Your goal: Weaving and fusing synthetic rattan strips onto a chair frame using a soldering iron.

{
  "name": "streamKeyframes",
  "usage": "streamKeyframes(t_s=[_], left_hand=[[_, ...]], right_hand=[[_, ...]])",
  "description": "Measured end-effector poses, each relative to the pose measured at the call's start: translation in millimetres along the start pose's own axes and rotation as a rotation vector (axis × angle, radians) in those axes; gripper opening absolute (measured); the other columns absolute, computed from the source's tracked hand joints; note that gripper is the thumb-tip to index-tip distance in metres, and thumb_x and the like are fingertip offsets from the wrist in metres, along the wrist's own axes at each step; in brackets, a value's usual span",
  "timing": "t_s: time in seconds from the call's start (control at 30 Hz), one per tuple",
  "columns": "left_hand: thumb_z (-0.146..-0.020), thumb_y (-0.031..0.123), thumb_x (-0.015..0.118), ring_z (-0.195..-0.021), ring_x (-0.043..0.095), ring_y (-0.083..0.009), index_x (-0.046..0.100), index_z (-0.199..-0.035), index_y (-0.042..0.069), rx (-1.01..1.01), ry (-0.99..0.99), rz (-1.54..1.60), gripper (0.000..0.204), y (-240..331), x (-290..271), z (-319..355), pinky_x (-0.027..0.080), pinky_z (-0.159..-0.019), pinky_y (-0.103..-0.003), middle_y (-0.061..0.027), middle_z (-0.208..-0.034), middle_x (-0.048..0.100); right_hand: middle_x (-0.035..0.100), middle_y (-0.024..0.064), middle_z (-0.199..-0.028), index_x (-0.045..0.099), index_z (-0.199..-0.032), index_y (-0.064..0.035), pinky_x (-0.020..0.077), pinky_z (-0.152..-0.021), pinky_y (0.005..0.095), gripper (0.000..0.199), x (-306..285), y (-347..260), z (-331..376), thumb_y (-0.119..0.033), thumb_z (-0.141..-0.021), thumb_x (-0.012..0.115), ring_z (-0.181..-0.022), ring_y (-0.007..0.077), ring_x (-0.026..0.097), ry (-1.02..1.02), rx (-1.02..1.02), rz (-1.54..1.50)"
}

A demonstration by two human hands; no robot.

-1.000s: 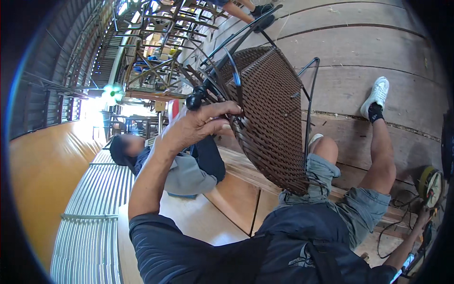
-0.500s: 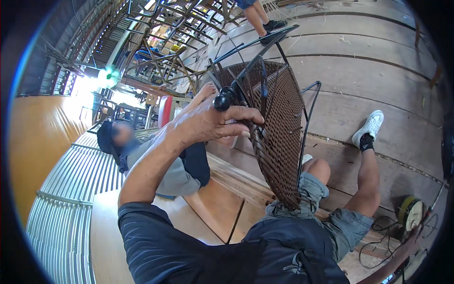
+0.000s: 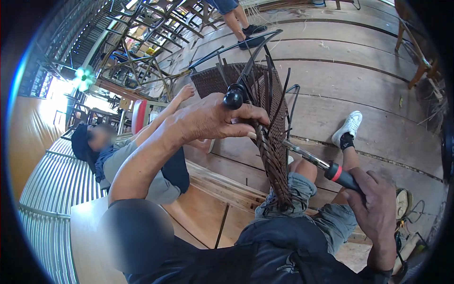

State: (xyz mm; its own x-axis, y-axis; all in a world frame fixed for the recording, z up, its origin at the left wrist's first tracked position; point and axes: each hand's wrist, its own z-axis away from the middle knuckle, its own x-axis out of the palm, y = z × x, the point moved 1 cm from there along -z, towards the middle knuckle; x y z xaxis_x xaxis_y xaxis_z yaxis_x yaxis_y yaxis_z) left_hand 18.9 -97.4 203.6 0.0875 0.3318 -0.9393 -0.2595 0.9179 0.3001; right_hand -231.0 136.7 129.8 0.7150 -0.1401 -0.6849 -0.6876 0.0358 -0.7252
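Note:
A brown woven wicker chair part (image 3: 280, 106) on a dark metal frame leans against my lap, with loose dark strands sticking out at its upper edge. The fingers of my left hand (image 3: 213, 118) close around its thick braided edge (image 3: 272, 161). A round black knob (image 3: 232, 97) shows beside that hand; what it joins is hidden. My right hand (image 3: 373, 201) grips a hand tool (image 3: 340, 176) with a black handle, a red ring and a metal shaft. The shaft reaches the wicker near the braid; its tip cannot be made out.
Another person (image 3: 142, 161) sits on my left beside corrugated metal sheeting (image 3: 52, 203). Someone's legs (image 3: 236, 28) stand beyond the chair part. Stacked metal frames (image 3: 151, 38) fill the far left. A fan (image 3: 84, 78) stands behind. Cables and gear (image 3: 406, 222) lie at lower right.
My right hand has come into view from the lower right with the hand tool. My left hand still grips the braided edge. The view has shifted slightly, and the chair part has turned somewhat.

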Motion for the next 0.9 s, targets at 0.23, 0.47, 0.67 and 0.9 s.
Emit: streamKeyframes(t_s=[0.23,0.47,0.67,0.9], left_hand=[[-0.084,0.025,0.071,-0.077,0.067,-0.0297,0.063,-0.117,0.016,-0.023,-0.010,0.063,0.036,-3,0,-1,0.054,-0.068,-0.037,-0.0089,-0.097,0.069],[-0.082,0.026,0.072,-0.077,0.067,-0.0307,0.063,-0.117,0.016,0.027,0.037,0.046,0.037,-3,3,-1,0.053,-0.068,-0.037,-0.0098,-0.092,0.068],[-0.079,0.036,0.074,-0.084,0.070,-0.0197,0.069,-0.110,0.021,-0.009,0.070,0.007,0.035,-5,4,0,0.054,-0.073,-0.031,0.0003,-0.101,0.072],[-0.080,0.037,0.073,-0.084,0.070,-0.0184,0.069,-0.111,0.021,-0.060,0.049,0.056,0.035,-5,5,0,0.054,-0.073,-0.031,0.0006,-0.101,0.072]], right_hand=[[0.055,0.0166,-0.072,0.059,-0.107,-0.0052,0.0396,-0.058,0.0444,0.035,8,-13,-1,-0.019,-0.077,0.072,-0.065,0.0377,0.055,0.030,-0.082,0.121],[0.053,0.0196,-0.082,0.058,-0.110,-0.0036,0.0417,-0.055,0.0435,0.037,7,-27,-2,-0.020,-0.079,0.072,-0.063,0.0377,0.057,0.004,-0.081,0.187],[0.053,0.0194,-0.081,0.057,-0.113,-0.0018,0.0420,-0.054,0.0434,0.041,8,-31,0,-0.020,-0.080,0.071,-0.062,0.0372,0.057,0.004,-0.084,0.216],[0.056,0.0179,-0.074,0.056,-0.116,-0.0009,0.0414,-0.054,0.0447,0.041,9,-38,4,-0.019,-0.082,0.070,-0.062,0.0383,0.057,-0.048,-0.030,0.221]])
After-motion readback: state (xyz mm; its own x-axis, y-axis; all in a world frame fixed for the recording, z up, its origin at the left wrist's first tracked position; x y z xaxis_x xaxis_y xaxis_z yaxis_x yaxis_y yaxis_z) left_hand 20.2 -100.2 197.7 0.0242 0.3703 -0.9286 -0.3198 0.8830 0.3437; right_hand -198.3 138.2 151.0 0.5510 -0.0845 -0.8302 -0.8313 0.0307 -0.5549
